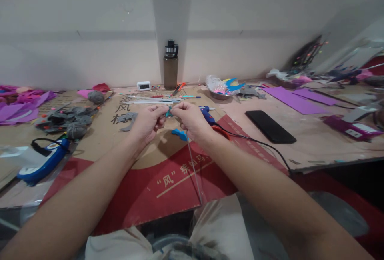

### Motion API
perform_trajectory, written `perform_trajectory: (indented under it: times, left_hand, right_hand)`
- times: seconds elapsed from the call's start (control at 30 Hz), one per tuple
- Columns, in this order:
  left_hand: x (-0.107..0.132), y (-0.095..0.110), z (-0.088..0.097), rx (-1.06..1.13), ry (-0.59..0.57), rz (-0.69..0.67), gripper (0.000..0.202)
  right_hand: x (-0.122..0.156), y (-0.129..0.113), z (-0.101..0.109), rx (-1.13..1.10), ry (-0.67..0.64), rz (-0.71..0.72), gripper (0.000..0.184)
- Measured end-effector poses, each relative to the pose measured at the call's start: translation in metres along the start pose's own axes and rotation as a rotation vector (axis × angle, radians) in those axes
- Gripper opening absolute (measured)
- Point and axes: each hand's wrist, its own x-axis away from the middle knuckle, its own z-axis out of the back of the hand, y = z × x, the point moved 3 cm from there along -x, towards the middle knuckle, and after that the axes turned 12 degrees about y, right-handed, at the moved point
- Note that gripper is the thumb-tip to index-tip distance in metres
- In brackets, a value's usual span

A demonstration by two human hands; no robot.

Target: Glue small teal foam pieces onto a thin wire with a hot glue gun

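Over the cardboard sheet (126, 196), my left hand (149, 123) and my right hand (192, 119) meet, fingertips pinched together. Between them is a small teal piece (168, 113), its kind too small to make out. A thin pale strand (194, 168) hangs from below my right hand toward the cardboard's front edge. A bright blue cut piece (180, 134) lies on the cardboard just beneath my hands. Behind my right hand sits a blue glue gun (207, 115), partly hidden, with a black cord. Grey scraps (127, 121) lie beside my left hand.
A bottle (171, 68) and a small white digital clock (143, 86) stand at the back, near orange-handled scissors (179, 88). A bowl (221, 94) of coloured pieces, a black phone (270, 127) and purple sheets (295, 100) lie right. Grey yarn (76, 130) and a blue power strip (45, 164) are left.
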Motion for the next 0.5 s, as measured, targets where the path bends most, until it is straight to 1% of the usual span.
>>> perform_trajectory:
  times: [0.1, 0.33, 0.5]
  left_hand:
    - [-0.0014, -0.0018, 0.0014, -0.016, 0.029, 0.001, 0.016]
    - [-0.0024, -0.0023, 0.0019, -0.033, 0.048, -0.032, 0.018]
    - [0.0033, 0.0012, -0.0015, -0.062, 0.031, -0.064, 0.018]
  right_hand:
    - [0.0013, -0.0001, -0.0011, -0.004, -0.004, 0.008, 0.017]
    - [0.0040, -0.0025, -0.0024, -0.038, -0.055, -0.004, 0.017]
    - [0.0024, -0.0019, -0.0027, -0.008, -0.052, 0.012, 0.015]
